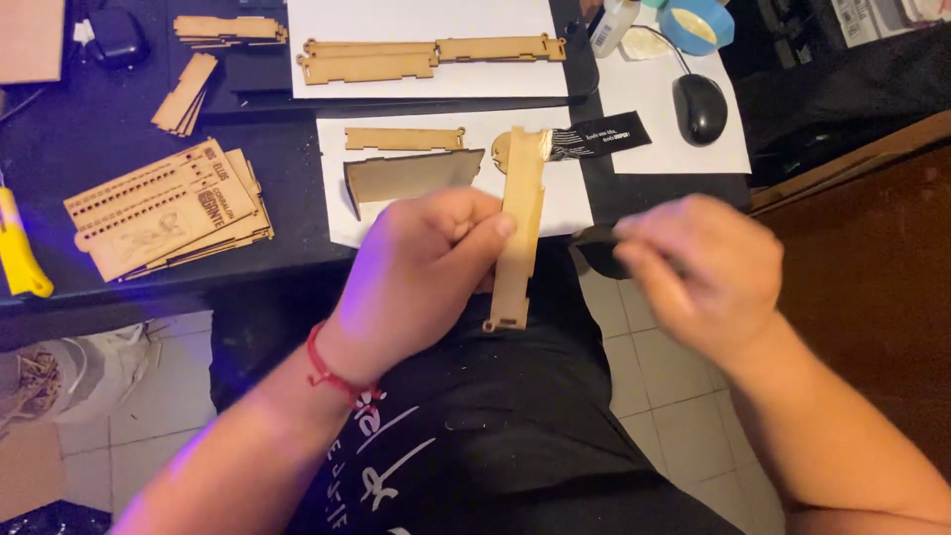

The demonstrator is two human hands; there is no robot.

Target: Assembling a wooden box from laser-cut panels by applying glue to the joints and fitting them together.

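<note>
Centre of frame, over my lap: my left hand (421, 263) pinched a long notched wooden strip (519, 228) upright, thumb and fingers clamped on its left edge. My right hand (698, 267) sat just right of it, blurred, fingers curled on something dark; can't tell what. Upper right on the desk (99, 149): blue bowl (699, 24) with yellowish contents, beside a black mouse (699, 107). Stacked engraved wooden panels (163, 208) lay at left.

Pale tan wooden strip (519, 223); black desk (89, 149) under white paper sheets (426, 25); tan engraved plywood panels (163, 208); black mouse (699, 107); yellow tool handle (18, 253); red wrist cord (332, 372); blue tape roll (698, 25)
</note>
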